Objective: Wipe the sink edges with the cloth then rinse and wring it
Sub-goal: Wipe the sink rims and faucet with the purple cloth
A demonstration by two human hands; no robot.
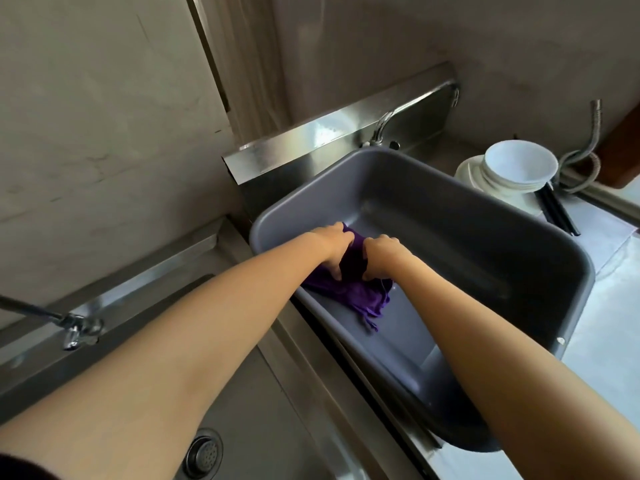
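Observation:
A purple cloth [353,294] hangs bunched over the near-left part of a grey plastic basin [519,251] that sits in the right steel sink. My left hand [330,244] and my right hand [379,254] grip the cloth side by side, knuckles up, with the fabric dark and twisted between them. Loose cloth and frayed threads trail down below the hands into the basin. The fingertips are hidden in the folds.
The left steel sink [242,410] has a drain strainer [202,453] and a tap [76,327] at its left rim. A second tap [381,128] stands behind the basin. Stacked white bowls [516,168], black chopsticks [557,211] and a metal hose [588,147] lie at the right.

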